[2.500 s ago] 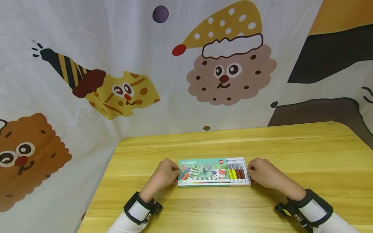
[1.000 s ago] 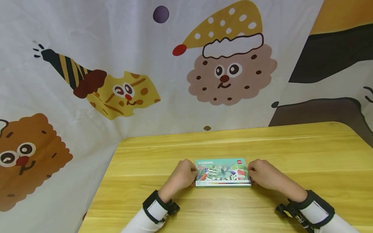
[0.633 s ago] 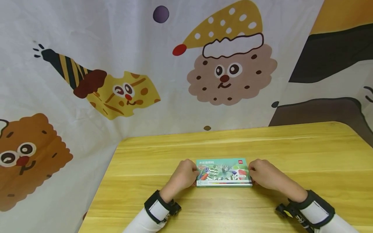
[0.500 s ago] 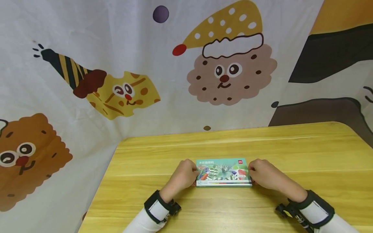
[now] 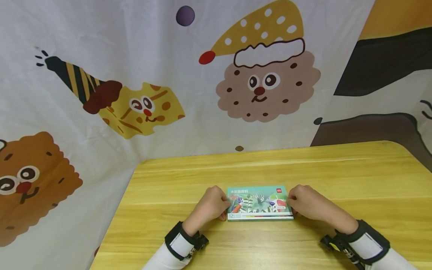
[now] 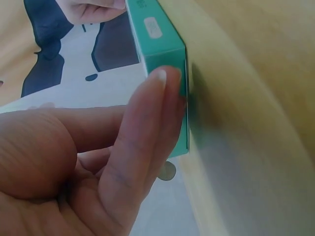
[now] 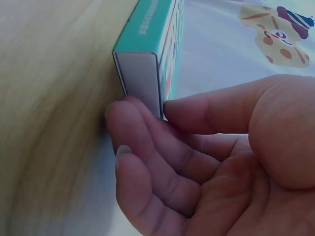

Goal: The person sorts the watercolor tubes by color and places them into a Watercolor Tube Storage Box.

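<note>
A flat teal paint box (image 5: pixel 260 204) with a printed plant design lies on the wooden table between both hands. No paint tubes show; its printed sleeve covers the whole top. At the box's left end, my left hand (image 5: pixel 210 204) holds on with bent fingers. In the left wrist view, the fingertips (image 6: pixel 165 81) lie against the teal end face, and the thumb's tip is hidden behind them. My right hand (image 5: pixel 305 202) grips the opposite end. The right wrist view shows its thumb (image 7: pixel 206 112) at the top edge and curled fingers by the pale end face.
The wooden table (image 5: pixel 270 165) runs back to a hanging white cloth (image 5: pixel 202 131) printed with cartoon biscuits and cheese. Each wrist carries a black strap with a small camera, the left one (image 5: pixel 182 242) and the right one (image 5: pixel 362 243).
The white tray with paint tubes, sticking out at the right, has gone inside the sleeve as my left hand moved right. Lately the box has shifted slightly towards me.
</note>
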`<state>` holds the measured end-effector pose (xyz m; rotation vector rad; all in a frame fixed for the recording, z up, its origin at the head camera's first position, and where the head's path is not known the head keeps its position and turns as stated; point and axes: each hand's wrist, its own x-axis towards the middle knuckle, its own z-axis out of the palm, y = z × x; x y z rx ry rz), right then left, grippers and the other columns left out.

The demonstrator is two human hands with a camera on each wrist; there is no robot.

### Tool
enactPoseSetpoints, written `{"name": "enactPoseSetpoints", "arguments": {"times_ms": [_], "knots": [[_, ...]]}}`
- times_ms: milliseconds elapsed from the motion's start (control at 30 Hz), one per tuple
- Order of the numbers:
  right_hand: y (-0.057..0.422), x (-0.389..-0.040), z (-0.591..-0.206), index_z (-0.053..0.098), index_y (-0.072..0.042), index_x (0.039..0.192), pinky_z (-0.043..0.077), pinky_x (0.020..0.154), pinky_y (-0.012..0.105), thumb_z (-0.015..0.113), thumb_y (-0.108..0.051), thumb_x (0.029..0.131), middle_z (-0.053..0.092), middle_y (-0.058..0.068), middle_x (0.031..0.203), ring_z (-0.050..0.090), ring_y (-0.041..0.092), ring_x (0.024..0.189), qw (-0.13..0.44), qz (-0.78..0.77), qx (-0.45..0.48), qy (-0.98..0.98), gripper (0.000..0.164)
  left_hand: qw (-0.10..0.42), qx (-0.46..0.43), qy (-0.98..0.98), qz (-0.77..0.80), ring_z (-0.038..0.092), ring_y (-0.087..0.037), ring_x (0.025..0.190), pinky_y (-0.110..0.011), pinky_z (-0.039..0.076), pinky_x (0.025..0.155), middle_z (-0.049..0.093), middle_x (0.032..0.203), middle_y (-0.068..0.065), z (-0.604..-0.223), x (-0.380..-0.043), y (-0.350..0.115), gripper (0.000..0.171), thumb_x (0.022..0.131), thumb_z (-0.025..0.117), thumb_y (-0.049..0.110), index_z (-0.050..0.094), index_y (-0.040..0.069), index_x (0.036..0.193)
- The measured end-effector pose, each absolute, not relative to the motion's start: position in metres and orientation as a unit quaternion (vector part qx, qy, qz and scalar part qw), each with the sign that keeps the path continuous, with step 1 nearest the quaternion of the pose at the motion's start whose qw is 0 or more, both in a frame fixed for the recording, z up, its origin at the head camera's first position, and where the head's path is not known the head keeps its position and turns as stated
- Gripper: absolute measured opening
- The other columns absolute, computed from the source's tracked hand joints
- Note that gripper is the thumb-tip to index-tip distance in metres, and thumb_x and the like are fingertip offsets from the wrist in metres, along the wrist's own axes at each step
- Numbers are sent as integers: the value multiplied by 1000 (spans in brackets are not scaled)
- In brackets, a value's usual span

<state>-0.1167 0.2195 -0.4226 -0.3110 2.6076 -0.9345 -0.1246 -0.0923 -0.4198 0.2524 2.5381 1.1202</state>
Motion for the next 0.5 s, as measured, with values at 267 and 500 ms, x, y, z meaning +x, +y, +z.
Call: {"name": "enactPoseSetpoints", "arguments": {"times_ms": [267,500], "knots": [[222,-113,-418,68,-10,76,46,51,28,62,-5,102,60,2,62,56,16,52,207,-329,-123,913,26,203,107,892,390,69,-31,49,-32,54,45,67,56,-11,-414,-120,-96,36,97,69,-1,72,5,62],[224,-110,-416,66,-12,73,42,50,26,62,-4,101,60,2,61,55,16,50,230,-319,-138,909,29,218,118,891,380,68,-30,47,-33,55,44,66,55,-13,-412,-118,-97,37,95,71,-1,69,2,58]]}}
